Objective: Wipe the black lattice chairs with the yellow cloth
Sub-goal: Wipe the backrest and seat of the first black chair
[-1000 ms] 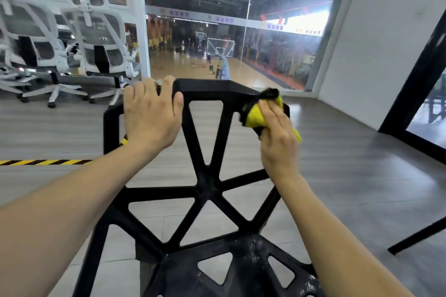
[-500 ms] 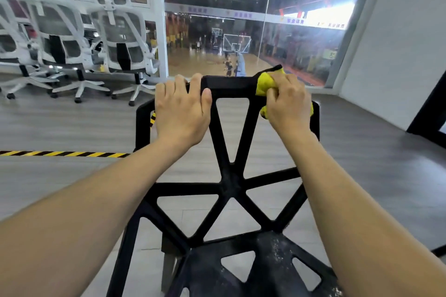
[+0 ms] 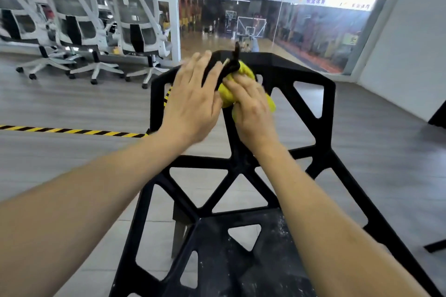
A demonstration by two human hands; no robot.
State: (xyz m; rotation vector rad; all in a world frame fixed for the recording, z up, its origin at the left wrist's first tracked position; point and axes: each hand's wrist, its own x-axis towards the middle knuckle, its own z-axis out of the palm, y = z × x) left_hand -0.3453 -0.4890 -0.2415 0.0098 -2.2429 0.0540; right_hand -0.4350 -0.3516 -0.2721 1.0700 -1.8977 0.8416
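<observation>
A black lattice chair [image 3: 324, 125] stands right in front of me, its backrest facing away and its dusty seat [image 3: 243, 265] at the bottom of the view. My right hand [image 3: 251, 108] grips the bunched yellow cloth [image 3: 245, 71], which has a black edge, against the upper middle of the backrest where a strut meets the top rail. My left hand [image 3: 193, 103] is just left of it, blurred, fingers straight and spread. Its fingertips reach the cloth's black edge and the top rail.
Three white mesh office chairs [image 3: 135, 21] on castors line the wall at the back left. A yellow-and-black striped tape [image 3: 72, 130] runs across the grey floor on the left. A glass wall [image 3: 301, 19] is behind the chair, a white wall [image 3: 410, 43] on the right.
My left hand has let go of the top rail and opened, shifting right toward the cloth. My right hand has slid the cloth left along the rail to the middle strut.
</observation>
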